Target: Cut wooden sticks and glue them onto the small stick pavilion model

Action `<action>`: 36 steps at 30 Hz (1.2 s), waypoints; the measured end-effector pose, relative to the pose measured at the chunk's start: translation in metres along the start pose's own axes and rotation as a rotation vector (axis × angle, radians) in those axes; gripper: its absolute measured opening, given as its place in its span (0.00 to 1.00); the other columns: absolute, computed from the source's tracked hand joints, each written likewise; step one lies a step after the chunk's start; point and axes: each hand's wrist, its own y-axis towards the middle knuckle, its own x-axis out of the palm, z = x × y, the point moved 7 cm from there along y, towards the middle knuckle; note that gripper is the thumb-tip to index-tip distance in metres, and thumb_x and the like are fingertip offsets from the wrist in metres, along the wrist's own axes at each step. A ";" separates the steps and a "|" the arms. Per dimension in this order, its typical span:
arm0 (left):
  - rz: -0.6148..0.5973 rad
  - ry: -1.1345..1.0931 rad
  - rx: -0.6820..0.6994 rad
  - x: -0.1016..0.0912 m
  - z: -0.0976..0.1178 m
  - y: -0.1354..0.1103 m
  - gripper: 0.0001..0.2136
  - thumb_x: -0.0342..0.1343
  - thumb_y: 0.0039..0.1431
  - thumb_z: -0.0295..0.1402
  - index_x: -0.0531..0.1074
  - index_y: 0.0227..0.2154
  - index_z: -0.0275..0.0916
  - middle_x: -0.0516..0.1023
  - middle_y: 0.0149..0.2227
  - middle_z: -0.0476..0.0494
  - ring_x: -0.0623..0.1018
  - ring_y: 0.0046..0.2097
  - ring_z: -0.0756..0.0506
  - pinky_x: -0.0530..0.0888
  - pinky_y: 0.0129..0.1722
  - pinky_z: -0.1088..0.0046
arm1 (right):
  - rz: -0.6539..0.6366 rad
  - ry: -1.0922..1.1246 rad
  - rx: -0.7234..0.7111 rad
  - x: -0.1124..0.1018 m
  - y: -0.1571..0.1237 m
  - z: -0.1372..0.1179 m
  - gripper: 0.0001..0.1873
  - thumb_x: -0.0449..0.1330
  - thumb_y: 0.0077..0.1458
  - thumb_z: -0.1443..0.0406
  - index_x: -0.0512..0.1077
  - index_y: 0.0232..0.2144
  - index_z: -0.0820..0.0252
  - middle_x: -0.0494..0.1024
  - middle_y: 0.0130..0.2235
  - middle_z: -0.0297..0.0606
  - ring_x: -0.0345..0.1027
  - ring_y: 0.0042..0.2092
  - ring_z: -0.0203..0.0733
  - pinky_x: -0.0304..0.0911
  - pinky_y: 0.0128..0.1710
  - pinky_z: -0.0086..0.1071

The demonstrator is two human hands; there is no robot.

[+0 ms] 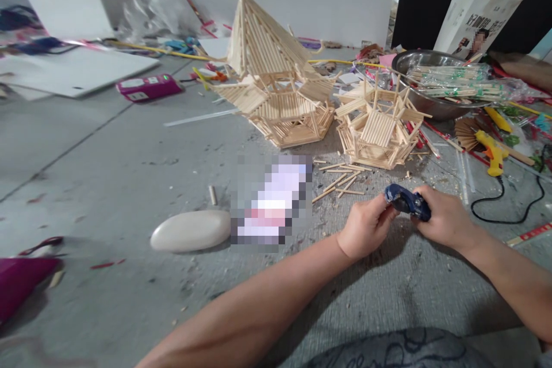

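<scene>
Both of my hands are raised over the concrete floor at the right, fingers closed around a small dark blue tool [407, 202]. My left hand [365, 227] pinches its left end, and my right hand [444, 215] grips its right end. Its exact kind is not clear from this angle. Just beyond my hands stands a small many-sided frame [379, 129] built of wooden sticks. Loose cut sticks [340, 178] lie in front of it. Behind and to the left rises a larger stick pavilion [276, 75] with a steep pointed roof.
A blurred-out lit phone [271, 201] lies beside an oval white case [192, 231]. At right are a yellow glue gun [491, 152] with a black cord and a metal bowl [431, 109] of packaged sticks. A magenta box [150, 88] and white boards [86, 72] lie left.
</scene>
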 end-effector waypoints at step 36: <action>0.021 0.010 0.049 0.001 0.002 -0.001 0.06 0.44 0.54 0.27 0.64 0.25 0.37 0.65 0.18 0.53 0.64 0.20 0.54 0.62 0.21 0.81 | -0.031 -0.015 0.004 0.002 0.000 0.001 0.12 0.53 0.41 0.64 0.64 0.33 0.58 0.75 0.28 0.38 0.70 0.30 0.46 0.58 0.28 0.32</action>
